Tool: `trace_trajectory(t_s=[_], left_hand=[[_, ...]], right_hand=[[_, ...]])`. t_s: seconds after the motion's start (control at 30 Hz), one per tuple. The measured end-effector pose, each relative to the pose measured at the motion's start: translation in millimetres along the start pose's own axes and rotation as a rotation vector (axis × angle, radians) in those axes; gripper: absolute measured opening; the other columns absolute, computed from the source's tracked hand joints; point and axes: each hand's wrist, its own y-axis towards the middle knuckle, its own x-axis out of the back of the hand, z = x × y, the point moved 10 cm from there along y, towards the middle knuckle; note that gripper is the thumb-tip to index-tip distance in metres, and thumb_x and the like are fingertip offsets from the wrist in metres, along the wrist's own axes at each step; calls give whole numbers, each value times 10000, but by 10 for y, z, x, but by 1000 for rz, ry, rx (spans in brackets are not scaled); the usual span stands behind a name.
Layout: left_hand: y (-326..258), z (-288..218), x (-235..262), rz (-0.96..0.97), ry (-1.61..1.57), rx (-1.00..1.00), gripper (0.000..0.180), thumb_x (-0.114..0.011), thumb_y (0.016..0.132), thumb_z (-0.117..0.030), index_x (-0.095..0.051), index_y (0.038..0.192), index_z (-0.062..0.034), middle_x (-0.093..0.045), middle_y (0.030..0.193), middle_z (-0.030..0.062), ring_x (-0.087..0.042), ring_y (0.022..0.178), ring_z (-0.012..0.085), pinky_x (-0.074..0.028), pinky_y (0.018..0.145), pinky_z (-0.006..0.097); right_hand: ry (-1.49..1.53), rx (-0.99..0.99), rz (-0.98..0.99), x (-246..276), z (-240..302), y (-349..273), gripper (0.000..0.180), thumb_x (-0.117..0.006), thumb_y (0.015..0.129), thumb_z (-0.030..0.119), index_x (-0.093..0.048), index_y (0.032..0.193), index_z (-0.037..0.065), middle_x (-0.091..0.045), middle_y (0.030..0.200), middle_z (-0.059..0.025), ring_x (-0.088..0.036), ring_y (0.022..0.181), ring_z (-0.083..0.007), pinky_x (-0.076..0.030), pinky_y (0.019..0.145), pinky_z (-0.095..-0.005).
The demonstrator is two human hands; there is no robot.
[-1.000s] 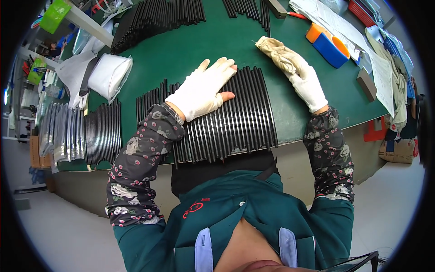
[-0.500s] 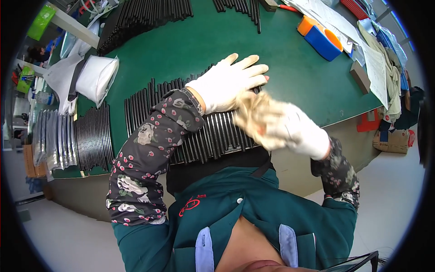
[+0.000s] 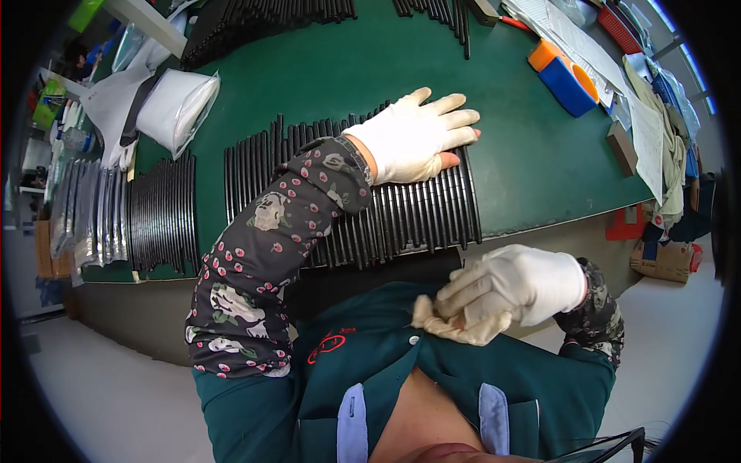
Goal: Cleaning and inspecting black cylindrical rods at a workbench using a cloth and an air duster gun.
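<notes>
A row of slim black rods [image 3: 390, 224] lies side by side along the table's near edge, some ends sticking out over it. My left hand [image 3: 413, 140], in a white glove with the fingertips of thumb and one finger bare, rests flat across the rods' upper part, fingers spread to the right. My right hand [image 3: 525, 284], also gloved, is off the table in front of my chest. Its fingers are curled round a crumpled cream cloth [image 3: 471, 330], which hangs just below them, apart from the rods.
The green table [image 3: 309, 85] holds more black rods [image 3: 270, 15] at the back and a bundle [image 3: 164, 216] at the left beside bagged rods [image 3: 104, 216]. A white plastic-wrapped pack [image 3: 176, 108] sits far left. An orange-and-blue tape dispenser [image 3: 567, 81], papers [image 3: 641, 139] and a grey block [image 3: 621, 148] lie right.
My right hand has drawn the cloth off the rods, down toward my chest. My left hand stays spread over the rods. The whole view has shifted slightly.
</notes>
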Motion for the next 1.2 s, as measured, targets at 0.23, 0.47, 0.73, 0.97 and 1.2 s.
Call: trace_trajectory(t_s=[0.23,0.47,0.73,0.97,1.2], left_hand=[[-12,15,-53,-14,92,-26,473,-524,940,-353,-484,1354,-128,-422,1456,68,-324,1396,262,-312,1102,508],[229,-37,-119,62,36,20,512,-524,936,-368,-453,1383,-129,-381,1485,68,-307,1406,267,-304,1107,519],[290,-33,-193,81,59,47,530,-485,947,-431,-445,1399,-157,-359,1503,61,-284,1417,244,-269,1118,524],[155,81,81,-65,92,66,561,-558,925,-347,-402,1424,-144,-311,1527,70,-252,1431,284,-239,1135,549],[-583,568,278,-1,74,232,580,-542,920,-395,-397,1418,-134,-315,1522,97,-259,1430,285,-222,1155,506]], right_hand=[[-552,102,-364,280,-80,270,375,-624,643,12,-626,1012,81,-626,1019,-129,-621,925,-362,-523,823,-416],[59,91,-421,721,38,-211,249,-626,810,123,-649,1034,15,-659,1141,-172,-628,1073,-358,-478,946,-416],[55,-195,-85,133,-244,-329,230,-664,753,153,-647,951,39,-649,1156,-134,-608,1097,-346,-482,929,-429],[119,-137,-1059,1194,-153,-870,524,-715,821,454,-658,1018,-29,-662,1102,-219,-650,998,-286,-501,891,-367],[-488,136,-661,968,29,42,374,-669,844,231,-599,1171,65,-610,1211,-201,-581,1152,-376,-464,953,-406]])
